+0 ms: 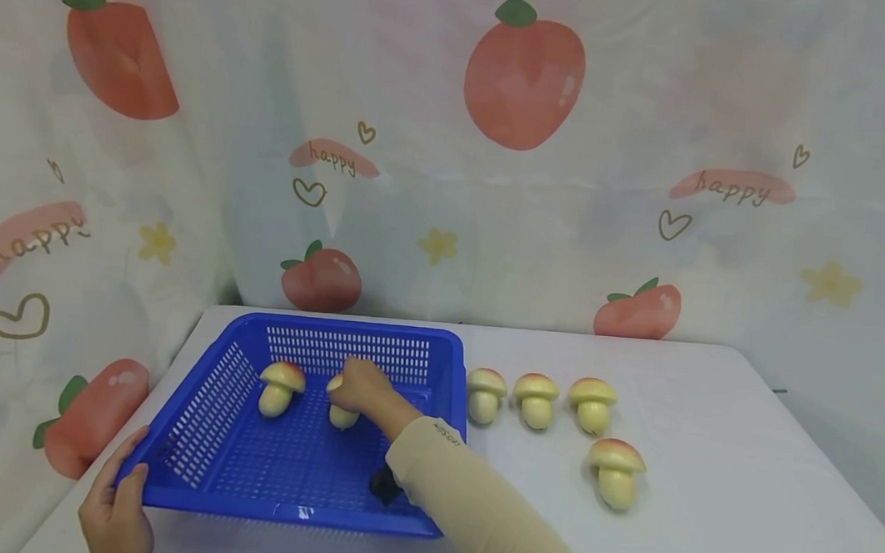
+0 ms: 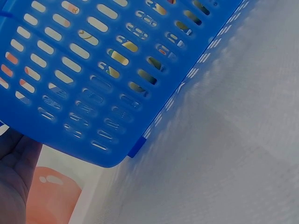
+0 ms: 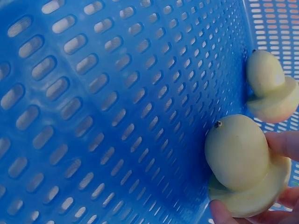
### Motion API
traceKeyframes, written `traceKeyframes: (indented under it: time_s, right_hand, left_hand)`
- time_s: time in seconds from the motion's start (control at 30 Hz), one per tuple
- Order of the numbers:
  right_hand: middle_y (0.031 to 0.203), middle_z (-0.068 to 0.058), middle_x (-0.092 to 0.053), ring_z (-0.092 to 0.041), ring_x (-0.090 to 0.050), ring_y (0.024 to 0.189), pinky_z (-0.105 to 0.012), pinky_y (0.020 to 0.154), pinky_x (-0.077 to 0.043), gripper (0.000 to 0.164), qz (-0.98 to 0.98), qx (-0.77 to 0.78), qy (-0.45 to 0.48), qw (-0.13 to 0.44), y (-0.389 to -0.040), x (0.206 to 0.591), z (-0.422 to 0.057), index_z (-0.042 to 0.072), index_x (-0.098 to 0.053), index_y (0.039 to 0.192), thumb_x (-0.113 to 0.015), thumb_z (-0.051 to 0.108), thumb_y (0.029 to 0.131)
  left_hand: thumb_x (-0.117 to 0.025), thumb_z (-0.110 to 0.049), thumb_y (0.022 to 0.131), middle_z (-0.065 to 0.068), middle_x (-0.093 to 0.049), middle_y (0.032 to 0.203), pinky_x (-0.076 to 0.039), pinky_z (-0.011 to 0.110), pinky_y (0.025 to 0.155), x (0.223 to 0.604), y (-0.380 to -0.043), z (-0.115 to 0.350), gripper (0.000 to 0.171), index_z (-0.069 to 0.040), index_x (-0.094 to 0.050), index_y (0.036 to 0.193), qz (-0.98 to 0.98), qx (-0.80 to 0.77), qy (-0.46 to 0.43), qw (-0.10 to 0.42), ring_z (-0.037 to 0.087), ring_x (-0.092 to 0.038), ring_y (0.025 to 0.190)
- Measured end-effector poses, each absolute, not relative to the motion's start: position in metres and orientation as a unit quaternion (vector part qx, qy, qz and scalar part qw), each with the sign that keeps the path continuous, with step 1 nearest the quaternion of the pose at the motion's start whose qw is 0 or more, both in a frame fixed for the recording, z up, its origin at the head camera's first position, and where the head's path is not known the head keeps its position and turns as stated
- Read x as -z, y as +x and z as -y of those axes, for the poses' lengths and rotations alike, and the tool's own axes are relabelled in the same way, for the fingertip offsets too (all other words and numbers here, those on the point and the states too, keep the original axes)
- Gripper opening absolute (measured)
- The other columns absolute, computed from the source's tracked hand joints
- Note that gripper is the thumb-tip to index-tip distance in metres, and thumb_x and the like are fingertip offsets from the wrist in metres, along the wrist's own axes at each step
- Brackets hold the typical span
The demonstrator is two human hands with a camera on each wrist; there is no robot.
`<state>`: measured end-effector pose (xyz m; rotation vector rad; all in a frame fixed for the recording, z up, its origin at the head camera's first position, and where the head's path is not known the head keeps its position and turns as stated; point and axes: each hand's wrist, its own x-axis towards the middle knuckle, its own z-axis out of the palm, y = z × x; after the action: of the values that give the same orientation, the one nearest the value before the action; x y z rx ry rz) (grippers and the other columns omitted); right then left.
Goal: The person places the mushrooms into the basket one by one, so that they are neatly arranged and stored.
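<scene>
A blue plastic basket [image 1: 287, 515] with slotted walls sits on the table. My left hand [image 1: 119, 502] grips its rim at the near left corner, thumb on top; the left wrist view shows the basket's outer side [image 2: 84, 144] close by. Inside the basket, my right hand [image 1: 365, 385] holds a cream toy mushroom [image 3: 236, 154] by its cap, with the rounded stem end by the slotted floor; I cannot tell whether it touches. Fingers partly hide this mushroom in the head view. To its left another toy mushroom [image 1: 277, 397] with a reddish cap top lies in the basket.
Right of the basket, several similar mushrooms are on the white table [image 1: 739, 492]: a row of three, with the middle one [image 1: 536, 402], and a single one [image 1: 616, 478] nearer. A printed cloth [image 1: 517, 214] hangs behind and at the left.
</scene>
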<state>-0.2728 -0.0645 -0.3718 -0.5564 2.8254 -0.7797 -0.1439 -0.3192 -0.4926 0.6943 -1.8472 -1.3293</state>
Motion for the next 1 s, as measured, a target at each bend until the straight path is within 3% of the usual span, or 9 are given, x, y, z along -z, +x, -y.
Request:
traceKeyframes:
  time_s: [0.17, 0.43, 0.73, 1.0]
  right_hand:
    - [0.08, -0.006, -0.059, -0.021, -0.058, 0.075, -0.03, 0.066, -0.047, 0.04, -0.948, 0.242, -0.19, 0.081, -0.272, 0.372, 0.065, 0.002, -0.057, 0.096, -0.076, 0.025, 0.07]
    - [0.09, -0.006, -0.06, -0.022, -0.057, 0.085, -0.033, 0.072, -0.047, 0.065, -0.959, 0.231, -0.14, 0.084, -0.273, 0.37, 0.065, 0.004, -0.056, 0.109, -0.08, 0.044, 0.063]
    - [0.086, -0.004, -0.062, -0.017, -0.054, 0.071, -0.033, 0.065, -0.047, 0.053, -0.958, 0.252, -0.127, 0.052, -0.273, 0.353, 0.059, 0.005, -0.061, 0.103, -0.078, 0.04, 0.067]
    - [0.115, -0.008, -0.06, -0.021, -0.056, 0.101, -0.032, 0.082, -0.046, 0.055, -0.931, 0.319, -0.166, 0.067, -0.264, 0.326, 0.054, 0.003, -0.058, 0.117, -0.076, 0.031, 0.074]
  left_hand:
    - [-0.038, -0.009, 0.093, -0.006, -0.054, 0.128, -0.035, 0.021, 0.096, 0.495, -0.144, 0.32, 0.042, -0.025, -0.056, 0.127, 0.717, 0.523, 0.272, 0.372, 0.009, -0.047, 0.118]
    - [-0.038, -0.011, 0.094, -0.007, -0.053, 0.128, -0.036, 0.021, 0.095, 0.494, -0.144, 0.32, 0.041, -0.027, -0.055, 0.128, 0.725, 0.514, 0.275, 0.367, 0.008, -0.047, 0.117]
    - [-0.037, -0.011, 0.095, -0.005, -0.053, 0.129, -0.035, 0.022, 0.095, 0.492, -0.144, 0.317, 0.041, -0.025, -0.054, 0.129, 0.729, 0.512, 0.262, 0.371, 0.009, -0.047, 0.118]
    - [-0.038, -0.009, 0.094, -0.005, -0.053, 0.128, -0.036, 0.018, 0.094, 0.492, -0.144, 0.318, 0.041, -0.024, -0.055, 0.128, 0.721, 0.519, 0.266, 0.375, 0.009, -0.048, 0.117]
